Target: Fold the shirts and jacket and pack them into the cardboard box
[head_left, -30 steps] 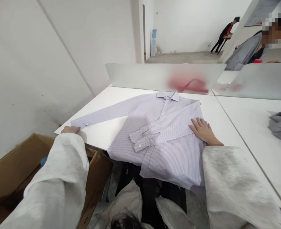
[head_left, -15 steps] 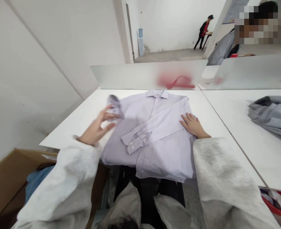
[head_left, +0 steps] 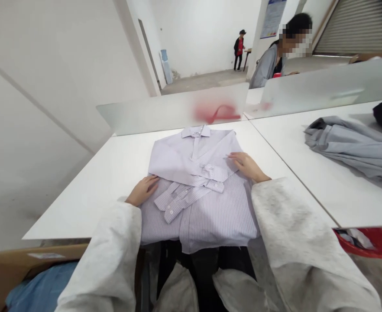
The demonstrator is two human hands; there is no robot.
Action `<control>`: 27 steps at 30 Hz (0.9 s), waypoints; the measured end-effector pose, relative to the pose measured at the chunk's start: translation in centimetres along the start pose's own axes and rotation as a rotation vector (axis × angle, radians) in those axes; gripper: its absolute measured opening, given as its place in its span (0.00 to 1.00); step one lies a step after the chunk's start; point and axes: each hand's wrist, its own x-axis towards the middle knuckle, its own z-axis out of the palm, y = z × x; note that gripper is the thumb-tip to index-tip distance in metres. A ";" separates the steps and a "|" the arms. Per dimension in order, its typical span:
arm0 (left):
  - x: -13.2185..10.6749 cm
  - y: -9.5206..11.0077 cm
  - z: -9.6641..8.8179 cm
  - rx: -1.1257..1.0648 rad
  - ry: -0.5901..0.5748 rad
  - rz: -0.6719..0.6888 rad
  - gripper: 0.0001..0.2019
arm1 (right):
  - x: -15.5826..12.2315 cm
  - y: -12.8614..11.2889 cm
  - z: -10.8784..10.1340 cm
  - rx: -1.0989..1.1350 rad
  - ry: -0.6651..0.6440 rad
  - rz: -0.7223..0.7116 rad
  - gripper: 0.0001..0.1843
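A pale lilac striped dress shirt [head_left: 210, 212] lies front up on the white table, its collar [head_left: 195, 131] toward the far side. Both sleeves are folded across its chest, and their cuffs cross near the middle. My left hand [head_left: 143, 190] rests at the shirt's left edge beside the folded sleeve, fingers stretched out and gripping nothing. On the opposite side, my right hand [head_left: 248, 167] touches the right part of the shirt by the folded sleeve, its fingers extended. The shirt's bottom hem hangs slightly over the near table edge.
A frosted divider [head_left: 165, 108] runs along the back of the table [head_left: 74, 190]. Grey clothing [head_left: 353, 143] lies to the right. A cardboard box [head_left: 2, 268] with blue cloth stands lower left; a red basket [head_left: 381, 245] is lower right. A person [head_left: 265, 65] is beyond the divider.
The left-side sleeve, raised and blurred in my left hand before, now lies across the shirt's chest. My left hand has let it go and come down to the shirt's left edge. The view has turned right.
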 end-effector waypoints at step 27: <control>2.2 -3.3 4.6 0.157 0.040 -0.217 0.31 | -1.6 -2.1 -4.2 0.673 -0.697 0.506 0.23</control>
